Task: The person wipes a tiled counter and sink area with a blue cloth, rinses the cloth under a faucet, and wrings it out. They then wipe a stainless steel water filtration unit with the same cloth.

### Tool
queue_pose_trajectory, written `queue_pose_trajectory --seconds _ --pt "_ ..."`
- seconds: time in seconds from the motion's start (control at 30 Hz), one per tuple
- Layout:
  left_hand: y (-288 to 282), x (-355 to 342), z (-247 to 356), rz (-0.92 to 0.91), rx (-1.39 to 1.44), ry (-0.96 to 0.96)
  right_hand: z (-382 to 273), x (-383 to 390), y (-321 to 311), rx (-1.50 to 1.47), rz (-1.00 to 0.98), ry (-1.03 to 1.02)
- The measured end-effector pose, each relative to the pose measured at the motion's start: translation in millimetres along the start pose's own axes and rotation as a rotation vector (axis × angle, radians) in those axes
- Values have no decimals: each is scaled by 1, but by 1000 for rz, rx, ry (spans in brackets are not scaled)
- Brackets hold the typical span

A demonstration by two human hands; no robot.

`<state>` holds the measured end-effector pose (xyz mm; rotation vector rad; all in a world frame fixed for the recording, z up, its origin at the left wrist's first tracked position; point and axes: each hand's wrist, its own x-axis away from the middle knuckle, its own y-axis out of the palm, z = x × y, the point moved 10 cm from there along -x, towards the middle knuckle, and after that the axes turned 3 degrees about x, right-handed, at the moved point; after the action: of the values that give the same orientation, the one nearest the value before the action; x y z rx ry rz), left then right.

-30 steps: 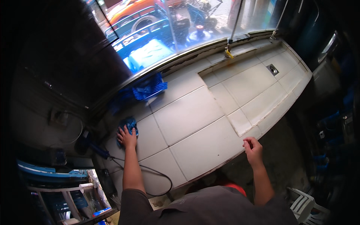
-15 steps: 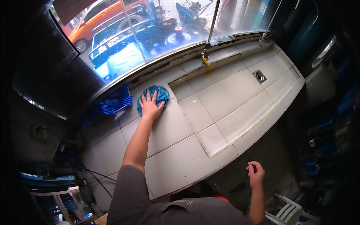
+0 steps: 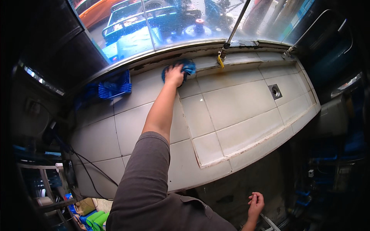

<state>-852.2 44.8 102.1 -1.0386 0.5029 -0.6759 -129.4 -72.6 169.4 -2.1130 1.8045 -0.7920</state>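
My left hand (image 3: 175, 75) presses down on a crumpled blue cloth (image 3: 188, 67) with its fingers over the top. The cloth lies on the white-tiled counter (image 3: 142, 111), by the far left corner of the recessed tiled basin (image 3: 239, 104) and close to the window ledge. Part of it is hidden under my palm. At the lower right, away from the counter, my right hand (image 3: 256, 203) hangs in the air with its fingers loosely curled in and nothing visible in them.
A blue slatted basket (image 3: 115, 86) stands at the counter's left back. Behind the basin rise a pipe with a yellow-handled tap (image 3: 220, 60) and a second thin pipe (image 3: 288, 52). A metal drain (image 3: 274, 92) sits in the basin's right part. Black cables (image 3: 90, 163) cross the left front.
My left hand has pushed the cloth forward and to the right, from the counter's left part to the basin's back corner. The view has shifted, and my right hand sits lower in it.
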Motion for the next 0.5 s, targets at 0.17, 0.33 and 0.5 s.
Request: queue_pose_trajectory --seconds 0.17,0.33,0.5 --pt "-37 80 -48 69 -132 -27 -16 -7 -6 -15 -5 -79" --pt "-59 250 -59 60 -182 97 -34 -18 14 -54 -106 -118" --pt "-118 384 -149 89 -302 -199 -64 -17 44 -99 -211 -246"
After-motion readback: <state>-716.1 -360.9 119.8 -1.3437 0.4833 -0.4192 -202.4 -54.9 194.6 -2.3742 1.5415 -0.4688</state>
